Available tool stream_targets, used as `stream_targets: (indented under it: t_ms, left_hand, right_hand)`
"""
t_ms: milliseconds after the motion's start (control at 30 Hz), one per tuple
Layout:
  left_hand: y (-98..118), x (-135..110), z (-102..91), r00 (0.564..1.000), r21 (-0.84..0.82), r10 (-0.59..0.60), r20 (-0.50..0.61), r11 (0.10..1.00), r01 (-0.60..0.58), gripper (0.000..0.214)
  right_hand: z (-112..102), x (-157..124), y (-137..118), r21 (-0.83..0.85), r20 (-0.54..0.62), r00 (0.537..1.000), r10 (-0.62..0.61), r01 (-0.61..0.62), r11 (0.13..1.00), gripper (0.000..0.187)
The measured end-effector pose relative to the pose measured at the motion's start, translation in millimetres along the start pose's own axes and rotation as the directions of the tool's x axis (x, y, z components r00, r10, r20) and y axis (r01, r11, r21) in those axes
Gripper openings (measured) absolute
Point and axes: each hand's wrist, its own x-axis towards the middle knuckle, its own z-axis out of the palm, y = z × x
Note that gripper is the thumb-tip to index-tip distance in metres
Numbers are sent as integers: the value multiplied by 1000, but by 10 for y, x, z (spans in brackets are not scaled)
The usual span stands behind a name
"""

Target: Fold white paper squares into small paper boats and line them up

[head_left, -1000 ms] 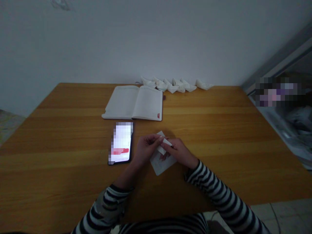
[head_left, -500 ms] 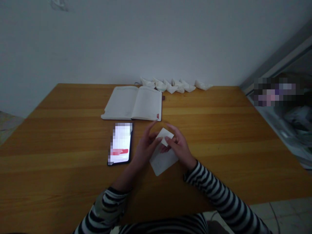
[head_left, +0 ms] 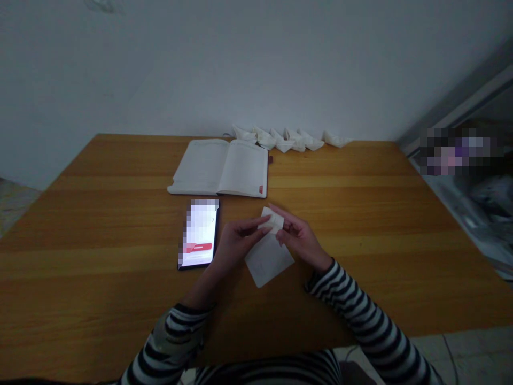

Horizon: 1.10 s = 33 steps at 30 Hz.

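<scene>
Fingers cover parts of the small folded paper point(head_left: 274, 221), so its creases are hard to make out, the far end of the white sheet point(head_left: 268, 264) beneath is hidden, and blurred blocks mask much of the phone's screen point(head_left: 201, 224). The folded paper sits between the two hands, its left side pinched between the thumb and fingers of the left hand point(head_left: 239, 240). At its right side the right hand point(head_left: 303, 239) is loosely curled, partly open, though whether it grips the paper I cannot tell.
</scene>
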Motion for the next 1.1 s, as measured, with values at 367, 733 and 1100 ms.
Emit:
stream_targets:
  t_ms: [367, 733, 1100]
  left_hand:
    - [-8, 24, -29, 994, -79, -69, 90, 994, 76, 54]
    - [-70, 2, 84, 983, 123, 90, -162, 990, -70, 11]
    - [-121, 18, 157, 960, -316, -166, -224, 945, 90, 29]
  right_hand:
    - [-178, 30, 17, -120, -40, 997, -64, 59, 991, 46]
    - [10, 47, 89, -129, -435, 898, -61, 5, 992, 20]
    - [112, 21, 99, -33, -418, 908, -29, 16, 999, 25]
